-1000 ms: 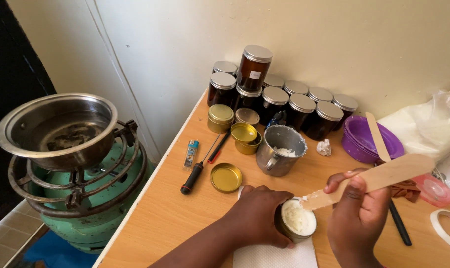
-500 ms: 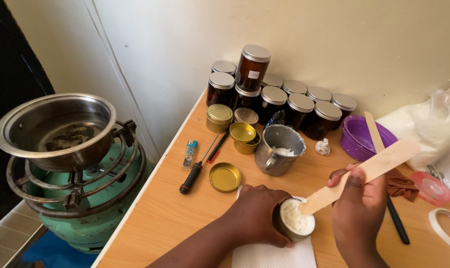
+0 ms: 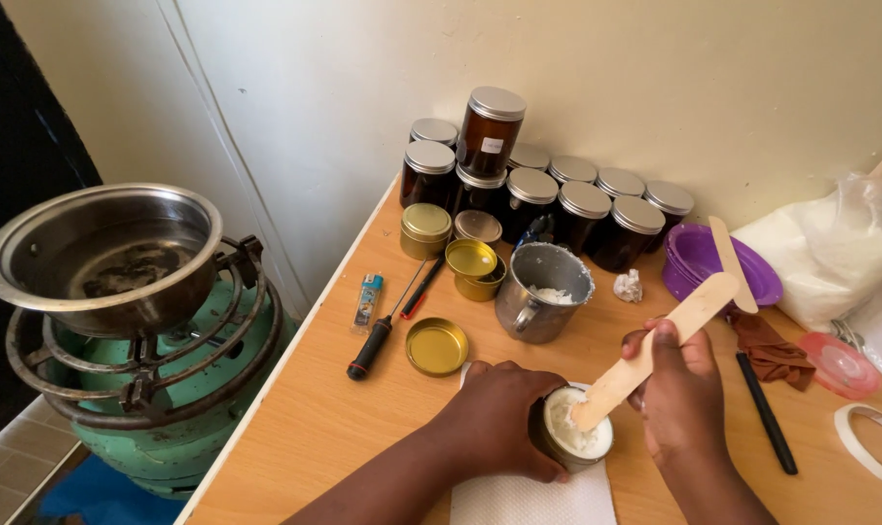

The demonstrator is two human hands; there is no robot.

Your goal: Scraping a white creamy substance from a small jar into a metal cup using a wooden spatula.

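Gold tin: small round gold tin (image 3: 575,439), on white paper towel (image 3: 533,501), wooden bench (image 3: 315,418).
Left hand (image 3: 499,413): fingers clamped round tin.
Right hand (image 3: 684,394): fingers closed on flat wooden spatula (image 3: 655,348).
Progress: tin nearly full of white cream; round gold lid (image 3: 437,346) off.

Small white label (image 3: 493,145) on tall amber jar (image 3: 490,131); clear plastic bag (image 3: 835,248), white powder, right.

Soft even daylight, sharp focus

Left hand (image 3: 499,413) wrapped around small tin (image 3: 577,437) of white cream on paper towel (image 3: 529,501); right hand (image 3: 684,389) gripping wooden stick (image 3: 650,350) — tip dipped in cream. Steel mug (image 3: 541,292) and gold lid (image 3: 437,346) nearby on table (image 3: 315,428).
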